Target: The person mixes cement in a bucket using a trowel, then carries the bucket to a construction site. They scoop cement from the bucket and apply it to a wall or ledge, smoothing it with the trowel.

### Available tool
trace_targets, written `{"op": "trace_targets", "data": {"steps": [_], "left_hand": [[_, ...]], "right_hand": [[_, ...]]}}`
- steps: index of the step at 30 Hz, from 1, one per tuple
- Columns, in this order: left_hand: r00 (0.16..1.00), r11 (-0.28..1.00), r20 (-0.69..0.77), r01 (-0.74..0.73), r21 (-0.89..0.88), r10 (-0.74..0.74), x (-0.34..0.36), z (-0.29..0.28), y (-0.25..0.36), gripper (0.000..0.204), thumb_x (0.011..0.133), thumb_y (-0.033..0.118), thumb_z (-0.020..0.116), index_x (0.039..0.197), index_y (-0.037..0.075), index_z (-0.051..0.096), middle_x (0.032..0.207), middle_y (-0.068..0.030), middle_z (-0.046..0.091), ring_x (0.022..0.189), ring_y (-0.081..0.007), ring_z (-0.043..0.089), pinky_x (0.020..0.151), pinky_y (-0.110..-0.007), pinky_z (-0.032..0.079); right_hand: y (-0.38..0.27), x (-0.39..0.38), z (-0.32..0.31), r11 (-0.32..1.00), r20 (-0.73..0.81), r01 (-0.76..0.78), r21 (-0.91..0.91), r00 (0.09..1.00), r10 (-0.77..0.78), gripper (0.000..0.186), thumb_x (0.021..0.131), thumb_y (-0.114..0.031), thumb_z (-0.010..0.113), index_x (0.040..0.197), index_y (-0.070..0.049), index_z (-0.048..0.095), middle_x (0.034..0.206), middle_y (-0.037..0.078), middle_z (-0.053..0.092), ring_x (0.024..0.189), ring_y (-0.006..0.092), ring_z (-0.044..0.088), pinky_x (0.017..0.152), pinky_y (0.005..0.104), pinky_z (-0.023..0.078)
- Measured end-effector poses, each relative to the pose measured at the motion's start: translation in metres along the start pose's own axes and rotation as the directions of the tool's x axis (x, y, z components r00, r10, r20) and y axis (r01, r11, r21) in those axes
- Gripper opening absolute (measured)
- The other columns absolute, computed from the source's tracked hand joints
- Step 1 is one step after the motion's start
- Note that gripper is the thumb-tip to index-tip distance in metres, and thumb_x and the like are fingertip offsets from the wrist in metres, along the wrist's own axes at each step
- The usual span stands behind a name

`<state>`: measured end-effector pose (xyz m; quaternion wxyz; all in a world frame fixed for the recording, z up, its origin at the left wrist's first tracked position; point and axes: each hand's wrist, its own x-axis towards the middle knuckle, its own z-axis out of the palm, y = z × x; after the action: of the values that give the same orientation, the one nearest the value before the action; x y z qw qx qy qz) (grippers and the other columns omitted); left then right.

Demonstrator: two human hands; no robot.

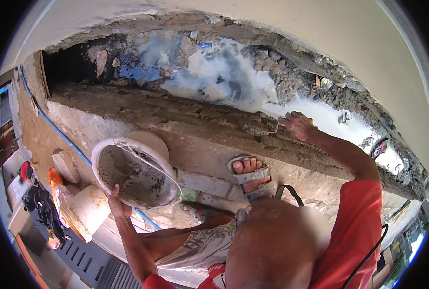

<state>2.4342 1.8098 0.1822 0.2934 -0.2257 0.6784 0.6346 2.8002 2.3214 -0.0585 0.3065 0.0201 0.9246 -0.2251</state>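
Observation:
My left hand (119,204) grips the near-left rim of a pale round bucket (100,153). The bucket is tilted, its mouth facing me, with grey wet mortar (133,176) inside and a handle lying across the opening. My right hand (298,125) reaches out over the trench edge, closed on a trowel. Only the trowel's thin metal neck (276,126) shows clearly; its handle is hidden in my fist. Its mortar-smeared blade is hard to make out against the rough brick ledge (214,115) along the drainage trench.
Milky water (224,77), mud and litter lie in the trench below a pale wall (291,17). A blue hose (58,123) runs past the bucket. Left of it stands a stained white container (86,212). My sandalled foot (250,176) rests on the concrete beside the ledge.

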Motion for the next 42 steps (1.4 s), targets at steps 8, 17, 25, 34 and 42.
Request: {"op": "trace_targets", "data": {"steps": [8,17,25,34,42], "left_hand": [[1.000,1.000,-0.013,0.004,0.014,-0.004,0.001,-0.002,0.001,0.060,0.082,0.010,0.068,0.136,0.003,0.042,0.129,-0.0121,0.054,0.115,-0.0307,0.054,0.099,-0.047,0.045],[0.999,0.999,0.036,0.016,0.044,-0.017,0.006,-0.010,-0.002,0.054,0.084,0.019,0.066,0.132,0.002,0.047,0.128,-0.0128,0.056,0.115,-0.0301,0.055,0.100,-0.044,0.043],[0.997,0.997,-0.010,0.073,-0.024,-0.074,-0.005,-0.004,0.001,0.058,0.082,0.011,0.067,0.134,0.003,0.044,0.127,-0.0124,0.055,0.112,-0.0306,0.056,0.099,-0.046,0.045],[1.000,1.000,0.018,-0.007,0.017,0.006,0.001,0.006,0.002,0.061,0.081,0.011,0.068,0.136,0.001,0.041,0.129,-0.0126,0.053,0.115,-0.0305,0.054,0.099,-0.045,0.045],[0.999,0.999,-0.040,-0.002,0.035,0.003,-0.002,0.006,0.003,0.057,0.082,0.010,0.066,0.134,0.002,0.044,0.126,-0.0123,0.055,0.111,-0.0300,0.056,0.098,-0.045,0.046]], "right_hand": [[-0.029,-0.014,-0.032,0.973,0.212,-0.109,0.203,0.975,0.065,0.061,0.080,-0.004,0.053,0.139,-0.006,0.038,0.126,0.031,0.045,0.109,0.0414,0.057,0.095,0.0457,0.047],[-0.053,-0.039,-0.044,1.000,0.048,0.007,0.013,0.999,-0.008,0.040,0.086,-0.007,0.052,0.123,0.006,0.046,0.111,0.025,0.057,0.098,0.0383,0.063,0.080,0.0430,0.054],[-0.065,-0.088,-0.097,0.999,0.154,0.023,0.045,0.988,-0.030,0.045,0.085,-0.009,0.055,0.128,-0.001,0.047,0.109,0.021,0.055,0.091,0.0329,0.064,0.079,0.0407,0.053],[-0.003,0.007,-0.069,0.914,0.203,-0.356,0.196,0.927,0.317,0.059,0.079,-0.015,0.058,0.137,-0.017,0.045,0.111,0.019,0.061,0.107,0.0339,0.057,0.098,0.0459,0.043],[-0.020,0.024,-0.030,0.983,0.250,-0.082,0.165,0.968,0.039,0.058,0.078,-0.012,0.061,0.135,-0.017,0.049,0.111,0.015,0.060,0.110,0.0313,0.055,0.097,0.0431,0.044]]}}
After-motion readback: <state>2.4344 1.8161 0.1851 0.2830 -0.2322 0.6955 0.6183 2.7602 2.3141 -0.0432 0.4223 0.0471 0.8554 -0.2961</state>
